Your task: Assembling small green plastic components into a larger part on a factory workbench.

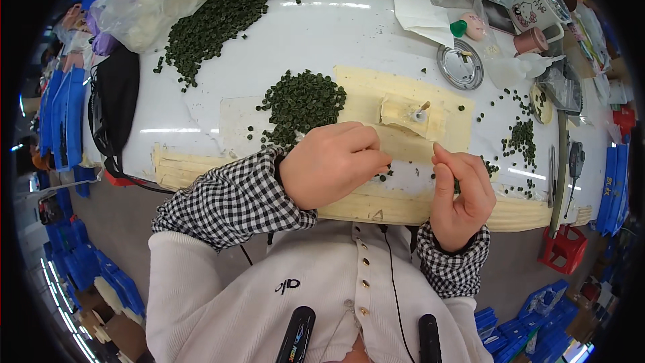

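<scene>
My left hand [330, 165] is closed over the front of the table, thumb and forefinger pinched together; whatever sits between the tips is hidden or too small to make out. Just below those tips lies a small dark green piece [383, 177]. To the right, my right hand [465, 196] has its fingers curled, and a dark green piece [457, 187] shows inside them. Beyond both hands a small tape-covered block [411, 118] with a short upright peg [421, 114] stands on a cream-taped patch [366, 85]. A round heap of small dark green pieces [302, 103] lies beyond my left hand.
A larger heap of green pieces [218, 23] spreads at the far left beside plastic bags [138, 10]. At the right are loose pieces [520, 140], a round metal lid [460, 64], a pink thread spool [531, 41] and tweezers [552, 171]. A padded strip [376, 208] edges the table.
</scene>
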Motion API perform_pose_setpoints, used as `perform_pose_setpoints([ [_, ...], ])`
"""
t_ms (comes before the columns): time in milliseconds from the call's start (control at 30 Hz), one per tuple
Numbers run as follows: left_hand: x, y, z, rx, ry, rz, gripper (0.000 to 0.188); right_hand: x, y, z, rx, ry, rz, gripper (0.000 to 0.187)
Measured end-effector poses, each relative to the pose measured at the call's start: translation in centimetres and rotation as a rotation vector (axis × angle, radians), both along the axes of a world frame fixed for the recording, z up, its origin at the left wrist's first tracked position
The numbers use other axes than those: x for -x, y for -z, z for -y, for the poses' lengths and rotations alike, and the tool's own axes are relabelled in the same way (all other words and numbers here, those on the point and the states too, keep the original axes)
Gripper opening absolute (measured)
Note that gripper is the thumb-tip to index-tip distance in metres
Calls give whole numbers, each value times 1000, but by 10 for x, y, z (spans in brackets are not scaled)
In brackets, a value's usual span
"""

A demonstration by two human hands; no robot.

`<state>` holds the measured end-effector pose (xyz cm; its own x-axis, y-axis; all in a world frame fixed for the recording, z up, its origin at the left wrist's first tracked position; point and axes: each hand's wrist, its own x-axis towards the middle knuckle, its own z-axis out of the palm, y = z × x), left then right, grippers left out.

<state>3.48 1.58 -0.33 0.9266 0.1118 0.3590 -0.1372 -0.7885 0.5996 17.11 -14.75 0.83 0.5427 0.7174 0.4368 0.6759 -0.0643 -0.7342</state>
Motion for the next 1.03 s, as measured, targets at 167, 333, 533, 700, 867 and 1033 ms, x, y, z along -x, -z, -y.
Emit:
perform_pose_setpoints([
  [167, 2, -6, 2, -121, -28, 42, 15, 6, 3, 9, 1, 39, -33, 17],
  [333, 33, -36, -27, -265, -273, -24, 37, 5, 4, 20, 10, 81, -40, 16],
  [533, 87, -26, -41, -468, -547, -198, 93, 3, 10, 23, 38, 82, -51, 16],
  [700, 83, -5, -46, -393, -533, -301, 97, 7, 7, 18, 40, 37, -27, 16],
  [867, 68, -4, -69, -353, -433, -324, 75, 9, 9, 22, 32, 35, -18, 16],
  [1033, 60, -9, -72, -168, -376, -633, 66, 10, 11, 27, 58, 50, -28, 16],
])
